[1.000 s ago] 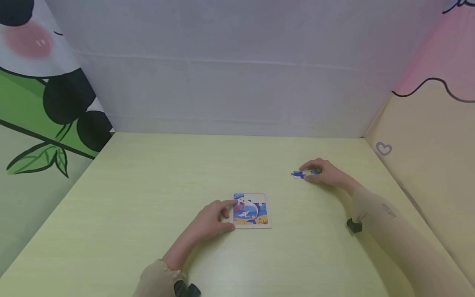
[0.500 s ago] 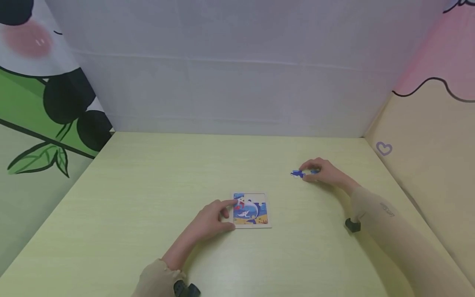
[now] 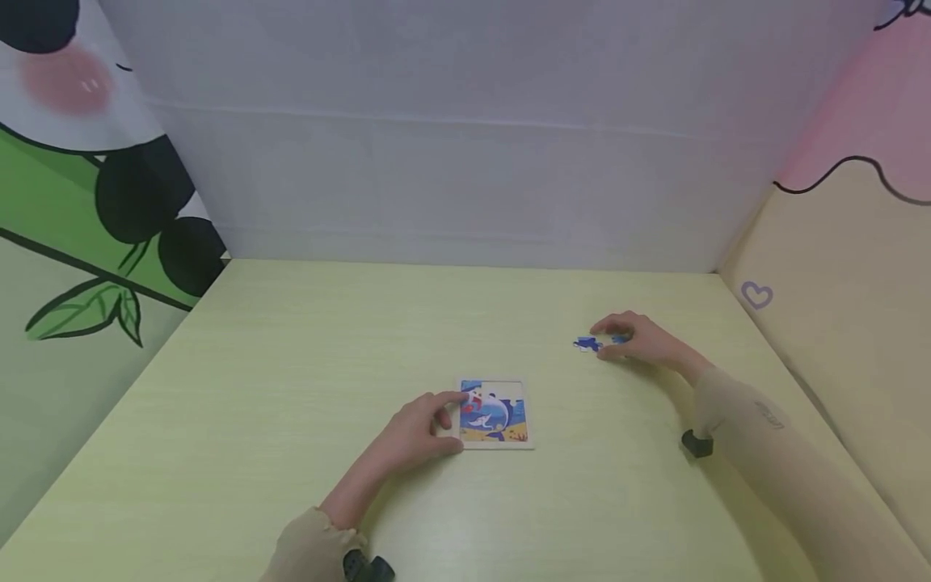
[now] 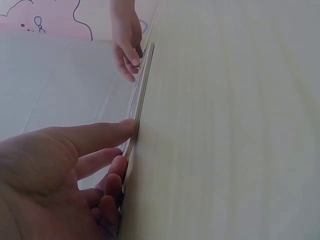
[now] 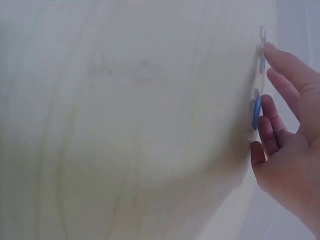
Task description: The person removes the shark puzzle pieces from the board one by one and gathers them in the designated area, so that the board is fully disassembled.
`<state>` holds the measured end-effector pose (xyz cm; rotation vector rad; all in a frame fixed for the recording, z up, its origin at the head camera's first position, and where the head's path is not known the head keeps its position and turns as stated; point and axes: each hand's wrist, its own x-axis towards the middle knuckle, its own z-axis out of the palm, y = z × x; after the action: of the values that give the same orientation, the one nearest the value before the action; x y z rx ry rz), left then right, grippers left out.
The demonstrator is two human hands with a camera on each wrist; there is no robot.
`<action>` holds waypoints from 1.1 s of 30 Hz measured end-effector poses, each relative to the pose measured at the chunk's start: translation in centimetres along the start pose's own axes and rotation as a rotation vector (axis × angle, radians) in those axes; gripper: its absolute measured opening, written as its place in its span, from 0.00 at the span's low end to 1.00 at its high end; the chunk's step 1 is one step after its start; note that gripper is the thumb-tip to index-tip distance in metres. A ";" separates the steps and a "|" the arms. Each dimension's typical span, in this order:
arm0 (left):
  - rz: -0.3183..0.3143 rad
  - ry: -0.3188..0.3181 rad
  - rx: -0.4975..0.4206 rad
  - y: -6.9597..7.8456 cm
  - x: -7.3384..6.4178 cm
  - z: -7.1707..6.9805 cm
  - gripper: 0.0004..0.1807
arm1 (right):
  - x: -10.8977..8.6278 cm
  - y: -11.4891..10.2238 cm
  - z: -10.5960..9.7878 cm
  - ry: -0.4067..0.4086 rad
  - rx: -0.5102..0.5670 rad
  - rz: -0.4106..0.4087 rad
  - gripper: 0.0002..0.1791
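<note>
A square jigsaw puzzle board [image 3: 529,428] with a pale frame and a dolphin picture lies on the table. Its upper part shows a bare pale gap. My left hand [image 3: 418,428] holds the board at its left side, index finger over the picture and thumb at the near left corner; in the left wrist view the other fingers curl beside the edge. Farther right, my right hand [image 3: 640,339] pinches a dark-blue and white puzzle piece [image 3: 586,343] between thumb and index finger, low at the tabletop. A second blue piece [image 5: 256,110] lies under its other fingers, partly hidden in the head view.
The pale wood-grain table [image 3: 327,339] meets a grey-white cloth wall [image 3: 465,186] at the back. Printed panels stand at both sides, a panda one [image 3: 109,202] on the left and a pink and cream one [image 3: 851,267] on the right. Dark bands sit on both wrists.
The head view has shifted slightly. Both hands keep nearly the same places, the left at the board and the right at the loose pieces.
</note>
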<state>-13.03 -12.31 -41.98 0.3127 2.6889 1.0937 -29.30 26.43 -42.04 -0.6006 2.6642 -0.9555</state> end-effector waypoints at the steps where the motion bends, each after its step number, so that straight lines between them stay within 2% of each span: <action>1: 0.000 0.001 -0.003 0.0 0.0 0.0 0.34 | 0.0 -0.1 0.0 0.004 -0.011 0.001 0.24; 8: 0.012 0.014 -0.011 -0.2 0.0 0.1 0.28 | 1.0 -1.6 1.1 0.085 -0.038 -0.073 0.20; 14: -0.015 0.013 -0.028 -0.1 0.1 0.2 0.26 | 2.2 -4.5 3.3 0.096 -0.046 -0.076 0.17; 22: -0.013 0.011 -0.031 -0.1 0.2 0.2 0.27 | 3.3 -8.8 6.1 0.063 0.016 -0.128 0.15; 27: -0.015 0.003 -0.039 -0.2 0.2 0.2 0.27 | 3.8 -10.4 7.7 0.009 0.005 -0.173 0.14; 33: -0.006 0.001 -0.036 -0.4 0.3 0.3 0.26 | 3.8 -11.5 9.3 -0.055 0.034 -0.180 0.13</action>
<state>-13.28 -12.34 -42.53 0.2983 2.6659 1.1398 -25.92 11.54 -41.89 -0.8578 2.5741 -1.0135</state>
